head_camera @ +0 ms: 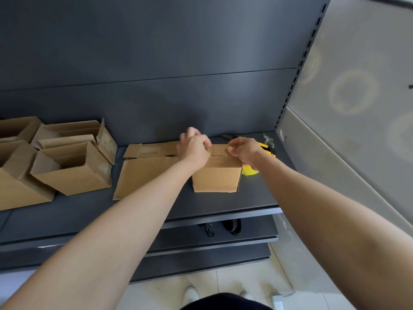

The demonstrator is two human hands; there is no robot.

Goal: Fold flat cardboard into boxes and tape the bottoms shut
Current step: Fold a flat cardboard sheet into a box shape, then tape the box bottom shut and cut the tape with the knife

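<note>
Head view: we see a small box (218,177) standing on the dark shelf (245,198), closed flaps upward, with both hands on its top. The left hand (195,151) is curled round what looks to us like a clear roll (210,151), of which only a thin ring edge shows. The right hand (245,152) pinches at the far right edge of the box top, and we cannot tell what lies between its fingertips. A yellow roll (249,170) sits just behind the box's right side, and a yellow cutter (264,146) lies beyond the right hand. Flat cardboard (143,173) lies just left of the box. Open boxes (73,173) stand further left.
</note>
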